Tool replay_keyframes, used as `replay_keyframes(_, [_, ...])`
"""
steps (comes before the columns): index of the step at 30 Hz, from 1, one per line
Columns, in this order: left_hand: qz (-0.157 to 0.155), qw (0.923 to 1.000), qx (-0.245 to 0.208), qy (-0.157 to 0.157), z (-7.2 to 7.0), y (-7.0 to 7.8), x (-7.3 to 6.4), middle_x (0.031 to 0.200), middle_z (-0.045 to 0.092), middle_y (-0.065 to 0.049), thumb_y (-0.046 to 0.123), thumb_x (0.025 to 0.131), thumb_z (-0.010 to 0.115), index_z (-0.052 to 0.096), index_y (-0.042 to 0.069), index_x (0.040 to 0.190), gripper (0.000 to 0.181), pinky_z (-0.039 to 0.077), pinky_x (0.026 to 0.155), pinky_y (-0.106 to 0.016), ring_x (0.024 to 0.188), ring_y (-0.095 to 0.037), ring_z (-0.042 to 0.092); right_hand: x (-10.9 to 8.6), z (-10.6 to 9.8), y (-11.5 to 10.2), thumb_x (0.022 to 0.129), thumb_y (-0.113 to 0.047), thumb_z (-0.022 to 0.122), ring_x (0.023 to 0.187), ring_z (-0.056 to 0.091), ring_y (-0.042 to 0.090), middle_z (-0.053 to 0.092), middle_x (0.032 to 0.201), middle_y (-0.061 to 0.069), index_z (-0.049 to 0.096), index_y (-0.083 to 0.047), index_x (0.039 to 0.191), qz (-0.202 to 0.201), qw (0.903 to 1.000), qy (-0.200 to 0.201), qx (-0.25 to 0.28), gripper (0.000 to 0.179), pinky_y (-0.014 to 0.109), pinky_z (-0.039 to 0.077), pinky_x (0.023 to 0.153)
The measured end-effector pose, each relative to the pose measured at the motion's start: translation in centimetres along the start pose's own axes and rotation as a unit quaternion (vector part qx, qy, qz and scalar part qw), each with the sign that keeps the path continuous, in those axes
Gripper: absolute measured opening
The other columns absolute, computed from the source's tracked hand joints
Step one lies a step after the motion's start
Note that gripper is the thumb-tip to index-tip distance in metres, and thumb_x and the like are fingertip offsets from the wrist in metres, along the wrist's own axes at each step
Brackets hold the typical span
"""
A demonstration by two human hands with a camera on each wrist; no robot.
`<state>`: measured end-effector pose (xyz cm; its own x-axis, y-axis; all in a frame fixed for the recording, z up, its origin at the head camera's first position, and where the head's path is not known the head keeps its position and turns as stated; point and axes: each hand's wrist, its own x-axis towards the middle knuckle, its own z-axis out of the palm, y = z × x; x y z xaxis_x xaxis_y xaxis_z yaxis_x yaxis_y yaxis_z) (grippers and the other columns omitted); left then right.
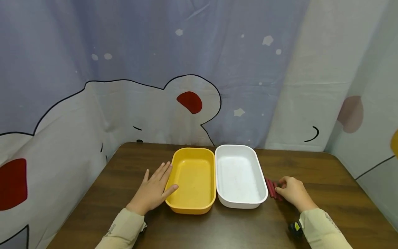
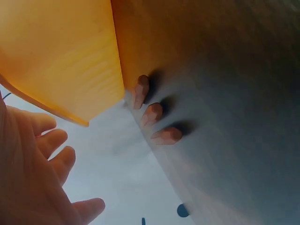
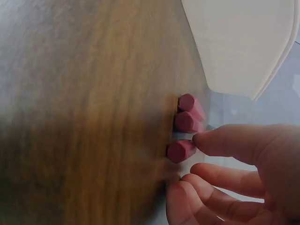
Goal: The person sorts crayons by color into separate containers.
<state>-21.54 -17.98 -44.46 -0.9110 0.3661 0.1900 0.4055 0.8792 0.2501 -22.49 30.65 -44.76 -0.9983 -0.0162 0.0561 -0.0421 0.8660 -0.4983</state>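
In the head view my left hand (image 1: 152,192) lies with spread, straight fingers along the left rim of a yellow tray (image 1: 190,209), its thumb reaching over the edge. Three short brownish, faceted sticks (image 2: 152,114) stand out beside that tray in the left wrist view; in the head view they are hidden by the hand. At the right, my right hand (image 1: 293,193) reaches down to three dark red hexagonal sticks (image 1: 271,189) by the white tray (image 1: 241,204). Its thumb tip is right at the nearest stick (image 3: 180,151), while the other fingers, loosely bent, sit apart from it.
Both trays stand side by side on a dark wooden table (image 1: 236,231), with nothing visible in them. A patterned curtain (image 1: 149,110) hangs behind the table and along its sides. A small black device (image 1: 295,229) is at the right wrist.
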Motion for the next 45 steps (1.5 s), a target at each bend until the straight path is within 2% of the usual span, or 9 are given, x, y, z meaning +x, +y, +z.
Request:
replay_keyframes(7, [-0.007,0.9998,-0.006,-0.017,0.1,-0.1,0.2,0.168,0.019,-0.007,0.06,0.104,0.042,0.024,0.006,0.161,0.081,0.01,0.117,-0.07,0.154,-0.028,0.019,0.2,0.3,-0.5,0.081,-0.004,0.07,0.064,0.059,0.019,0.065,0.071,0.005,0.067,0.011,0.09,0.014,0.9998,0.001,0.014,0.018,0.034,0.049,0.059])
replay_keyframes(15, [-0.014,0.9992,-0.012,-0.035,0.2,-0.3,0.2,0.168,0.017,-0.007,0.061,0.104,0.039,0.022,0.006,0.161,0.081,0.009,0.118,-0.069,0.154,-0.028,0.019,0.3,0.8,-0.7,0.079,-0.004,0.07,0.068,0.06,0.023,0.067,0.072,0.007,0.066,0.009,0.086,0.025,0.9995,0.019,0.01,0.015,0.036,0.049,0.061])
replay_keyframes(27, [-0.021,0.9985,-0.035,-0.037,0.4,-0.3,0.1,0.168,0.019,-0.009,0.06,0.105,0.039,0.021,0.006,0.162,0.08,0.009,0.118,-0.069,0.154,-0.028,0.018,0.0,0.9,-0.6,0.082,-0.007,0.071,0.074,0.065,0.026,0.07,0.079,0.012,0.066,0.009,0.092,0.042,0.9981,0.028,0.036,0.019,0.037,0.051,0.064])
replay_keyframes(36, [-0.021,0.9982,-0.042,-0.036,0.4,-0.3,0.1,0.168,0.018,-0.008,0.059,0.105,0.038,0.021,0.007,0.162,0.08,0.009,0.119,-0.068,0.154,-0.027,0.018,-0.4,0.6,-0.6,0.082,-0.007,0.067,0.078,0.066,0.03,0.073,0.086,0.019,0.066,0.009,0.097,0.041,0.9968,0.049,0.047,0.023,0.037,0.05,0.064])
replay_keyframes(45, [-0.022,0.9983,-0.039,-0.037,0.6,-0.5,0.2,0.168,0.018,-0.007,0.06,0.105,0.037,0.021,0.007,0.162,0.079,0.009,0.119,-0.068,0.154,-0.027,0.018,-0.7,0.2,-1.2,0.081,-0.005,0.066,0.068,0.064,0.017,0.072,0.082,0.013,0.067,0.013,0.105,0.028,0.9938,0.086,0.065,0.03,0.032,0.049,0.062])
